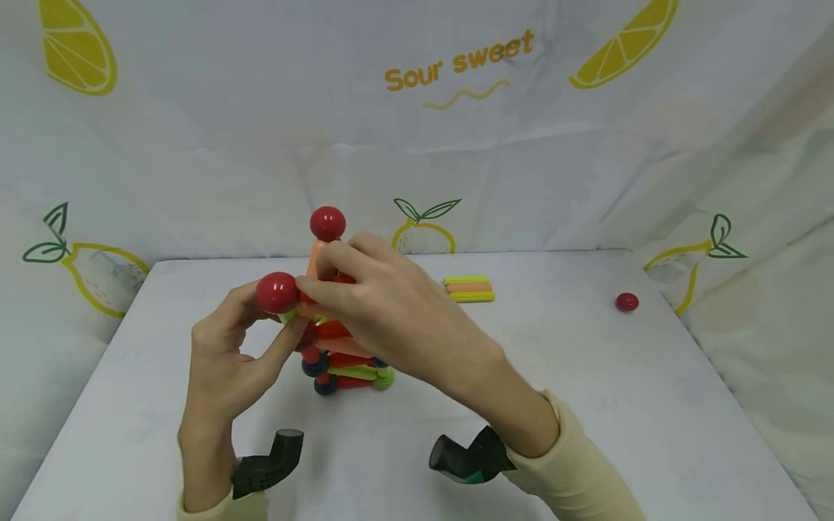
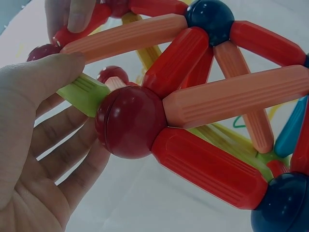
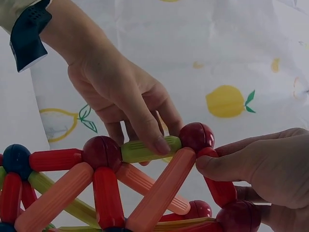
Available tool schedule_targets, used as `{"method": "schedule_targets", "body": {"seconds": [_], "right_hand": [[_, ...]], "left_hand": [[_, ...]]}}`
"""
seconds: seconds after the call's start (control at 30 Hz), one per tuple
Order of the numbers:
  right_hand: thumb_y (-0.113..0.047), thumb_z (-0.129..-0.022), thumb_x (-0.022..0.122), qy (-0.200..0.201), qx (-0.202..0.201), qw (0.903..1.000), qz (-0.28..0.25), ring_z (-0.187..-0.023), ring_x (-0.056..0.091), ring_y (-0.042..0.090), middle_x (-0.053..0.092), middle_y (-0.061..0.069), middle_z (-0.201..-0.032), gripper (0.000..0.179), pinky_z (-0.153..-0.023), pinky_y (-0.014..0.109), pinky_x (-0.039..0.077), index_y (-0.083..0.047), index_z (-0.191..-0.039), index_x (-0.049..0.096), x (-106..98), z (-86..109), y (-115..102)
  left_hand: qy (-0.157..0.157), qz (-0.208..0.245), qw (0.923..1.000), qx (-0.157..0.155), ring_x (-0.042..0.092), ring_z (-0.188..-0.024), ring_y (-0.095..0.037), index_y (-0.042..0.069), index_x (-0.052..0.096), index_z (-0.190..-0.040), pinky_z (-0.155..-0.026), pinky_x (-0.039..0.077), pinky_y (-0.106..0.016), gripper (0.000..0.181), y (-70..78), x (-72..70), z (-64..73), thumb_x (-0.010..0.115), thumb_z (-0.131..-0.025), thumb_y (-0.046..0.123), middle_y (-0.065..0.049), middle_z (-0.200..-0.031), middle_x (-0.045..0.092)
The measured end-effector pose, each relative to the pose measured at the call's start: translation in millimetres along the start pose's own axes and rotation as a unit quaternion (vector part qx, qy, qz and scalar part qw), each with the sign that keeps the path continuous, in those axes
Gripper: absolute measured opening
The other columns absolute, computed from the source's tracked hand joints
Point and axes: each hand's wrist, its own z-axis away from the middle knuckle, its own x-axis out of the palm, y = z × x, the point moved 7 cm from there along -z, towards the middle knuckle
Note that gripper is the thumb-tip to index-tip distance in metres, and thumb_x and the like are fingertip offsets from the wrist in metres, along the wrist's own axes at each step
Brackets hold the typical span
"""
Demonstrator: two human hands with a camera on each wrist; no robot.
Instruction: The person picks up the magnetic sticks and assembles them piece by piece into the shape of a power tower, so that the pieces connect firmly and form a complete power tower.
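A structure of magnetic rods and balls [image 1: 345,347] stands left of the table's middle. My left hand [image 1: 224,358] pinches a green rod [image 3: 149,149] between thumb and fingers. That rod joins two dark red balls, one of them [image 3: 196,136] at the outer end. My right hand [image 1: 407,318] pinches a short red rod [image 3: 222,186], which meets this outer ball in the right wrist view. A salmon rod [image 3: 161,191] slopes down from the same ball. Blue balls [image 2: 210,21] join other rods. In the head view, both hands hide part of the structure.
On the white table [image 1: 554,405], several loose rods [image 1: 469,288] lie side by side behind the right hand. A loose red ball [image 1: 627,302] sits at the far right. Another red ball [image 1: 328,223] tops the structure. A lemon-printed cloth [image 1: 260,145] hangs behind.
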Motion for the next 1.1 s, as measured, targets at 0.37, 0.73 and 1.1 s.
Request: {"method": "schedule_targets", "body": {"seconds": [0.37,0.73,1.1], "right_hand": [[-0.028,-0.095,0.074,0.031,-0.005,0.9995,-0.007,-0.092,0.057,0.016,0.066,-0.003,-0.102,0.017,-0.079,0.022,0.048,-0.020,-0.110,0.075,0,0.1,2],[-0.018,-0.090,0.080,0.022,0.124,0.9773,-0.170,-0.096,0.060,0.011,0.066,0.005,-0.116,0.043,-0.079,0.021,0.055,-0.013,-0.131,0.070,1,35.0,37],[-0.013,-0.090,0.078,0.033,0.109,0.9688,-0.220,-0.106,0.063,0.013,0.066,0.006,-0.122,0.042,-0.083,0.021,0.057,-0.013,-0.131,0.069,-1,44.1,25]], "left_hand": [[-0.004,0.016,0.9998,0.008,0.068,-0.088,-0.002,-0.008,0.065,-0.121,-0.086,0.055,-0.011,0.044,-1.0,-0.1,0.2,0.079,-0.080,-0.005,0.010,-0.110,0.073],[-0.087,-0.067,0.9925,-0.053,0.065,-0.080,0.001,0.006,0.071,-0.113,-0.079,0.055,-0.010,0.060,-10.1,-5.2,7.3,0.093,-0.059,-0.009,0.003,-0.094,0.072],[0.003,-0.088,0.9935,-0.072,0.066,-0.077,0.016,0.002,0.080,-0.094,-0.075,0.054,-0.007,0.029,-11.8,-11.8,4.6,0.088,-0.069,-0.010,-0.012,-0.084,0.078]]}}
